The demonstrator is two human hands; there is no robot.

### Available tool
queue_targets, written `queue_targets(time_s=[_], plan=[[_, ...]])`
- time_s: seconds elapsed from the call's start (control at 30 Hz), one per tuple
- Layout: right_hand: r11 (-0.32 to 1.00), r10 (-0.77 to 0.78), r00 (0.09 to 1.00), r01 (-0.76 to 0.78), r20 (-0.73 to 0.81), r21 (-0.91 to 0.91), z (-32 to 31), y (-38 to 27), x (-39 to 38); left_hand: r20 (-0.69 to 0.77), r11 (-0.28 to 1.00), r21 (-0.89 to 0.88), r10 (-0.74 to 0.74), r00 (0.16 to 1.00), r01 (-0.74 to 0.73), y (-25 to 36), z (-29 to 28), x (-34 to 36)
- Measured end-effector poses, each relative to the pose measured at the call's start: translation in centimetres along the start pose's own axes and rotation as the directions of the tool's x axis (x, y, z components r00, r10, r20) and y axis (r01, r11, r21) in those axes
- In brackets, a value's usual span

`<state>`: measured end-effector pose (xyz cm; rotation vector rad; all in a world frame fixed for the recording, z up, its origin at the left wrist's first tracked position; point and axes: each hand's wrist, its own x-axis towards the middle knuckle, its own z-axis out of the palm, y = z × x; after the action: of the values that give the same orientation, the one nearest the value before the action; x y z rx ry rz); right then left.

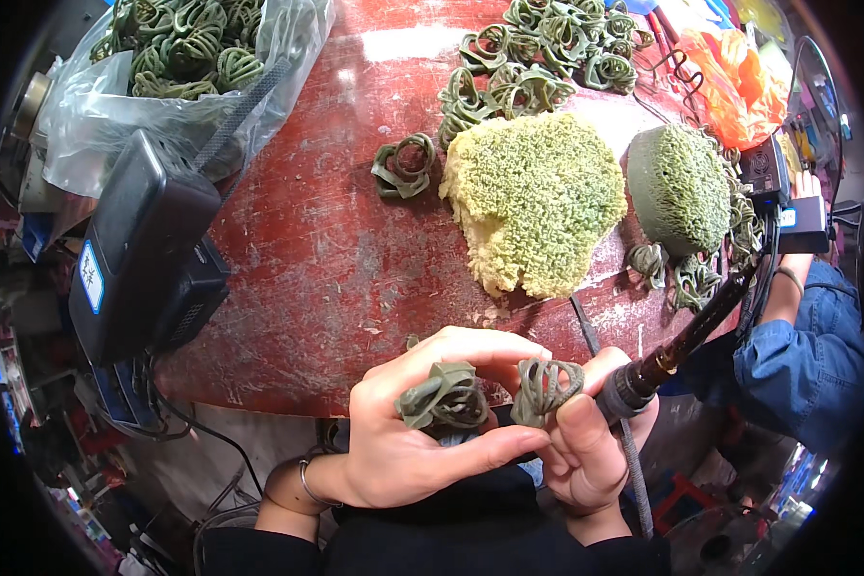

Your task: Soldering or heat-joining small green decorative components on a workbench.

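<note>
Close together over the table's near edge, my two hands work on green looped plastic plant pieces. Curled inside my left hand [403, 432] is one rosette-like piece [444, 398], its fingers wrapped round it. A second, striped looped piece [547, 389] sits between the hands, pinched by my right hand [590, 442], and my left thumb and forefinger reach up to it. My right hand also grips a dark, pen-like tool [658, 365] with a grey cord, seemingly an electric soldering iron. It tilts up and to the right, away from the pieces.
On the red worn table [307, 317] stand a rough green foam block [538, 202] and a round foam block [680, 192]. Loose looped pieces [547, 48] lie behind; a plastic bag [96, 125] holds more. A black device [134, 240] is left, a co-worker's sleeve [797, 365] right.
</note>
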<state>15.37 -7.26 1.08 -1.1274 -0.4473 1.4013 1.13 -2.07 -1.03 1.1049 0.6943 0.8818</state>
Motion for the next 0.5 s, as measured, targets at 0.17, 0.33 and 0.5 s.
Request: queue_targets(time_s=[0.17,0.33,0.5], plan=[[0.997,-0.055,0.998,0.055,0.0,-0.053,-0.1,0.1,0.1,-0.006,0.998,0.058,0.005,1.0,-0.004,0.0,0.0,0.2],[0.962,-0.12,0.992,0.109,-0.03,-0.25,-0.6,1.0,-0.3,-0.045,0.996,0.086,0.009,0.999,-0.006,-0.3,-0.4,-0.1],[0.687,-0.303,0.927,0.372,0.219,-0.624,-2.2,0.4,-0.2,-0.111,0.982,0.181,0.076,0.991,-0.055,0.2,-0.6,0.3]])
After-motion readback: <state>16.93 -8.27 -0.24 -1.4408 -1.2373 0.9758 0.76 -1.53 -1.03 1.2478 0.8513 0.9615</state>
